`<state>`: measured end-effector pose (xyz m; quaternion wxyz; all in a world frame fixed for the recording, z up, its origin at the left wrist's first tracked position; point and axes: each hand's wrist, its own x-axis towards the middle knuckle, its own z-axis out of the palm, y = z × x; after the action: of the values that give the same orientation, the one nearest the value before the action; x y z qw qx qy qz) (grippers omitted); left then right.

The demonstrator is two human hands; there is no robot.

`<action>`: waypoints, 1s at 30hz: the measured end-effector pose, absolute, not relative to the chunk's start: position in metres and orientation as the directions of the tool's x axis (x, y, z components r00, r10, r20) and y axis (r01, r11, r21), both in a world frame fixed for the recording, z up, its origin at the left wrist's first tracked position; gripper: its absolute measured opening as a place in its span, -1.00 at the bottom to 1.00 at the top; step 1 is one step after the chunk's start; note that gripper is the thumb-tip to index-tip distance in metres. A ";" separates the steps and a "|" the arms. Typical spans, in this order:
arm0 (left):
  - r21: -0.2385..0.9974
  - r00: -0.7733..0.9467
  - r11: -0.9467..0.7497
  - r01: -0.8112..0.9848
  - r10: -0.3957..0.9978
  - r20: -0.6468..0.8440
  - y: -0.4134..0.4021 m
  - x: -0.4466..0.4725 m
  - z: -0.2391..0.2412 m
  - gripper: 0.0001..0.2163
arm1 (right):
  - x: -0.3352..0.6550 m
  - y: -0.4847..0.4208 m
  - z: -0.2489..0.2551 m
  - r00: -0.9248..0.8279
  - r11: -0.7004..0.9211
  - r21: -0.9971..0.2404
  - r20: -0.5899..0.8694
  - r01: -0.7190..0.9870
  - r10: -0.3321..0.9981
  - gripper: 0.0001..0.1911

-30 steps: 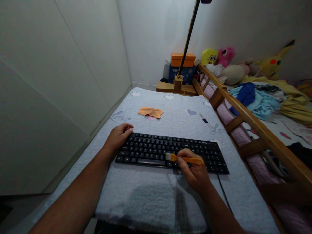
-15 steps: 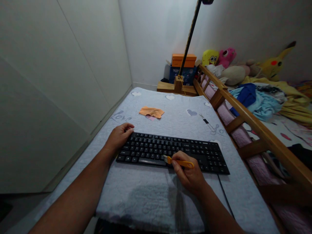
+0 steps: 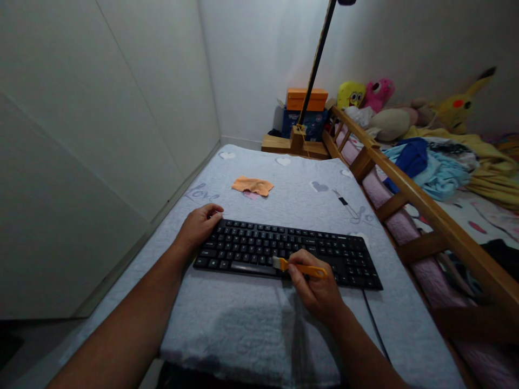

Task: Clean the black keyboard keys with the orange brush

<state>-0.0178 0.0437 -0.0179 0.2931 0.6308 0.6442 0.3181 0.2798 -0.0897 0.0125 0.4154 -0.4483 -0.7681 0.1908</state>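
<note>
A black keyboard (image 3: pixel 259 246) lies across a grey-blue quilted cover (image 3: pixel 243 319). My left hand (image 3: pixel 197 226) rests on the keyboard's far left corner, fingers curled over its edge. My right hand (image 3: pixel 314 288) grips a small orange-handled brush (image 3: pixel 302 268), whose pale bristles touch the keys near the space bar at the keyboard's front row. The keyboard's black cable (image 3: pixel 371 319) runs off toward me from its right end.
An orange cloth (image 3: pixel 252 185) lies further back on the cover, and a small black-and-white tool (image 3: pixel 339 198) to the right. A wooden rail (image 3: pixel 409 189) borders the right side, with clothes and plush toys (image 3: pixel 365 94) beyond. Boxes (image 3: pixel 306 108) and a dark pole (image 3: pixel 316 59) stand at the back. A wall runs along the left.
The brush in my right hand slid left along the keyboard's front row, then edged slightly back right. My left hand stayed on the left corner.
</note>
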 end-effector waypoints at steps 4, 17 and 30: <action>0.787 -0.039 0.004 0.617 0.999 0.026 0.044 -0.018 -0.019 -0.62 | 0.280 -0.090 0.013 -0.249 0.508 -0.691 0.446 0.514 0.860 -0.85; 0.821 -0.034 -0.010 0.571 0.999 0.036 0.048 -0.024 -0.032 -0.66 | 0.289 -0.081 0.023 -0.290 0.451 -0.799 0.357 0.397 0.888 -0.85; 0.864 -0.050 0.009 0.504 0.999 0.019 0.045 -0.025 -0.029 -0.69 | 0.283 -0.063 0.058 -0.456 0.362 -0.767 0.102 0.530 0.884 -0.82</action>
<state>-0.0250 0.0451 -0.0287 0.3374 0.6009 0.6251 0.3666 0.2832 -0.0632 0.0576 0.2610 -0.4516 -0.7829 0.3392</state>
